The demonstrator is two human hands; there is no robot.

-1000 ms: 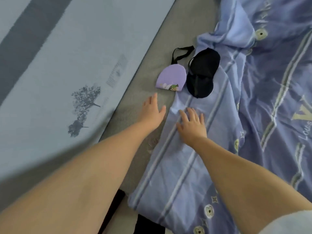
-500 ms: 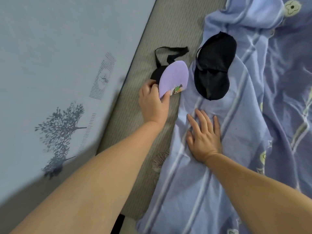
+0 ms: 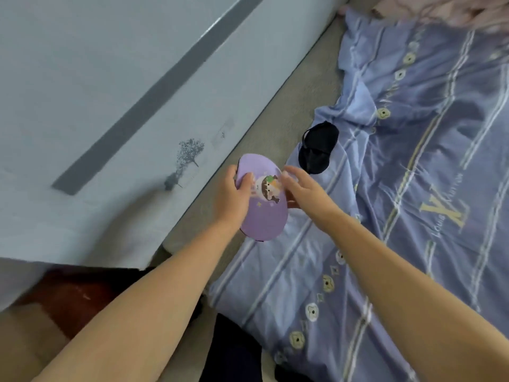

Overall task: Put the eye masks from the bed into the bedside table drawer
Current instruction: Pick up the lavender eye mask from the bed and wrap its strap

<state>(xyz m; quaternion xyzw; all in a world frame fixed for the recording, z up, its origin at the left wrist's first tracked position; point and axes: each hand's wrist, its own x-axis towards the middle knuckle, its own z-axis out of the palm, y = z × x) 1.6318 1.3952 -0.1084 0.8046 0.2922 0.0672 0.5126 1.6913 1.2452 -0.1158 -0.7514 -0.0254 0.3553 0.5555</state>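
Gripping purple eye mask (image 3: 261,213), left hand (image 3: 231,197).

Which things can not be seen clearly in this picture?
Head view only:
- Bedside table drawer: not in view.
- Purple eye mask: its strap is hidden behind it and the left hand.
- Right hand: motion blur hides whether it grips the mask.
- Black eye mask: folded, small, strap unclear.
- Blanket: cut off by the right edge.
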